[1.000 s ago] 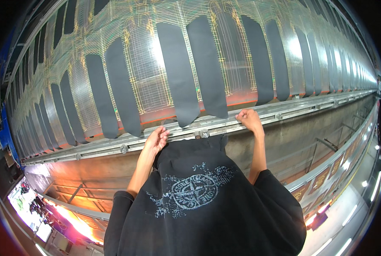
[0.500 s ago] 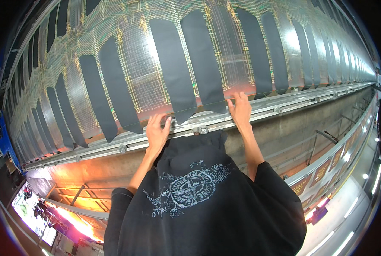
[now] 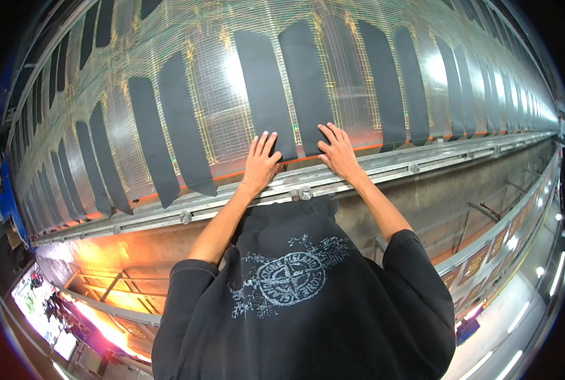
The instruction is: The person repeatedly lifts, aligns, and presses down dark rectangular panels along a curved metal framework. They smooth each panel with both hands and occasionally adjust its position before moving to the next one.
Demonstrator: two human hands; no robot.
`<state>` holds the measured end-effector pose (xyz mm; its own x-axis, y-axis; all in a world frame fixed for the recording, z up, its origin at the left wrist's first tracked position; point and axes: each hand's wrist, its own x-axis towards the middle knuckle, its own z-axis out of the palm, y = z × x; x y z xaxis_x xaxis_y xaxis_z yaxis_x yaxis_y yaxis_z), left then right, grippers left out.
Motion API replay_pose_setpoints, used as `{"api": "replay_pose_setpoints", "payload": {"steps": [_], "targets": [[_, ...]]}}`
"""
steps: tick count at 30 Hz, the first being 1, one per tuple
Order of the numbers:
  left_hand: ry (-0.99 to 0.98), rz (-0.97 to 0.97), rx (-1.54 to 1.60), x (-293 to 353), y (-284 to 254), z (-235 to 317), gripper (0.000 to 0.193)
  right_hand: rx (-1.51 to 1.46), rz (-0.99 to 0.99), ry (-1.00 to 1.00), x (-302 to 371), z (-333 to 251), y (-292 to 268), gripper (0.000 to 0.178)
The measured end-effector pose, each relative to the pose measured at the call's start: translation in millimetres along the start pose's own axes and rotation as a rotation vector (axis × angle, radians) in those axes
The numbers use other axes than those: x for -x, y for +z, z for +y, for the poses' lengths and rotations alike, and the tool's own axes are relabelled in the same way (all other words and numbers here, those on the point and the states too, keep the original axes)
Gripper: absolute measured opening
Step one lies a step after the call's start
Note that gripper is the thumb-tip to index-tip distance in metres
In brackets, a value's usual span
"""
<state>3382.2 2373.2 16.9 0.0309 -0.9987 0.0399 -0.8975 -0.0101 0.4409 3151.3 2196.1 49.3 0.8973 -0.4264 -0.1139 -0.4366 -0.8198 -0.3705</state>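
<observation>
Two long dark grey fabric pieces lie side by side on the long, shiny table top (image 3: 226,95) in front of me. My left hand (image 3: 262,163) rests palm down, fingers spread, on the near end of the left fabric piece (image 3: 260,88). On the near end of the right fabric piece (image 3: 304,82), my right hand (image 3: 339,151) is pressed flat with its fingers apart. The hands partly cover both lower ends. Neither hand grips anything.
More dark fabric pieces (image 3: 152,139) lie in pairs along the table, between yellow and green grid lines. A metal rail (image 3: 383,166) with bolts runs along the near edge, beside an orange strip (image 3: 232,175). Bright orange light glows below left; a lower metal frame (image 3: 114,288) stands there.
Both hands have moved inward from beyond the two pieces onto their near ends, the left one also farther from me. The near ends, earlier over the table's edge, are now under my hands.
</observation>
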Motion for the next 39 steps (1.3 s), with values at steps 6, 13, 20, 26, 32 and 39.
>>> {"api": "replay_pose_setpoints", "payload": {"steps": [6, 13, 20, 26, 32, 39], "targets": [[-0.056, -0.046, 0.222, 16, -32, -3, 0.043, 0.053, -0.235, 0.173, -9, -29, -15, 0.043], [-0.712, 0.433, 0.409, 117, -94, -35, 0.023, -0.302, -0.253, 0.091, -46, -111, -38, 0.038], [-1.159, 0.862, 0.381, 267, -109, -134, 0.024, -0.334, -0.334, -0.123, -94, -231, -2, 0.038], [-1.229, 0.883, 0.619, 326, -117, -235, 0.03, -0.303, -0.303, -0.128, -125, -324, 48, 0.034], [-1.238, 0.421, 1.294, 313, -121, -235, 0.041, -0.328, -0.249, 0.088, -131, -372, 82, 0.037], [-1.175, 0.163, 1.254, 303, -95, -243, 0.031, -0.498, 0.007, 0.248, -154, -400, 122, 0.039]]}}
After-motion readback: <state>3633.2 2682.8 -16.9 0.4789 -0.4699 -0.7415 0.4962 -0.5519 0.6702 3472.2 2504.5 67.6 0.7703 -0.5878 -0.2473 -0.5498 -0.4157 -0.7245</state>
